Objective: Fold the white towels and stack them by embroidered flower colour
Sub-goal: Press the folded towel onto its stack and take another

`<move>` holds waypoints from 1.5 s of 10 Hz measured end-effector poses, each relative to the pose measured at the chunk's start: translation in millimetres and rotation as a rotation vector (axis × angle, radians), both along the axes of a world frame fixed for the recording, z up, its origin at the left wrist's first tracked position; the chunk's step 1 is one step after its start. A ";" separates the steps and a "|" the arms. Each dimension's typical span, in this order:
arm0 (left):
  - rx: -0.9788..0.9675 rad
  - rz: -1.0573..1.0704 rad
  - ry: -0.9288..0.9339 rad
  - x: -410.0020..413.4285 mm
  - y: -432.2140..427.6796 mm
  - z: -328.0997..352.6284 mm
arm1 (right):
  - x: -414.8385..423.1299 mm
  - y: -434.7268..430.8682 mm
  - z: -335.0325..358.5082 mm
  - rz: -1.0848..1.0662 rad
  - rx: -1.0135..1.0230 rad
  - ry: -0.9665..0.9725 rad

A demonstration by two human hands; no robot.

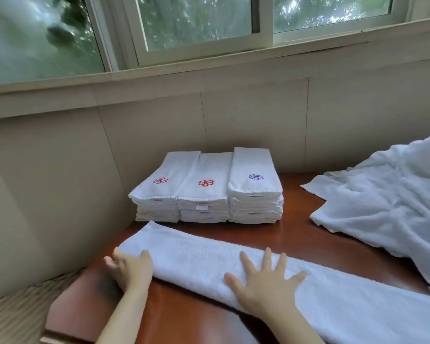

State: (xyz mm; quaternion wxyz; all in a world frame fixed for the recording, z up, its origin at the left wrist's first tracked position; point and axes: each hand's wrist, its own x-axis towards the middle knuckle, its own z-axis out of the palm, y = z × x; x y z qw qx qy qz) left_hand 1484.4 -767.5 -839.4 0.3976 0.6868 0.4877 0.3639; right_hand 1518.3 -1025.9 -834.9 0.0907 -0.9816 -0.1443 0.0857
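A long white towel (209, 254), folded lengthwise into a strip, lies across the brown table (296, 234). My left hand (130, 268) holds the strip's left end at its near edge. My right hand (263, 279) lies flat on the middle of the strip with fingers spread. Behind it stand three stacks of folded towels: two with a red flower on top, the left stack (160, 192) and the middle stack (205, 194), and one taller stack with a purple flower (256, 187) on the right.
A heap of unfolded white towels (387, 204) covers the table's right side. A beige wall (60, 194) and window sill close in the back and left. A woven surface (18, 314) lies below the table's left edge.
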 end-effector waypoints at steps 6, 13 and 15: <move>0.530 -1.538 0.473 -22.1 -188.2 111.1 | -14.3 -146.2 50.2 -0.515 1.796 0.742; 0.370 -1.153 0.746 14.1 -243.8 40.3 | -44.0 -324.6 54.5 -0.731 0.739 0.085; 0.248 -1.009 0.651 19.1 -239.5 35.9 | -26.1 -334.1 53.5 -0.806 0.801 0.211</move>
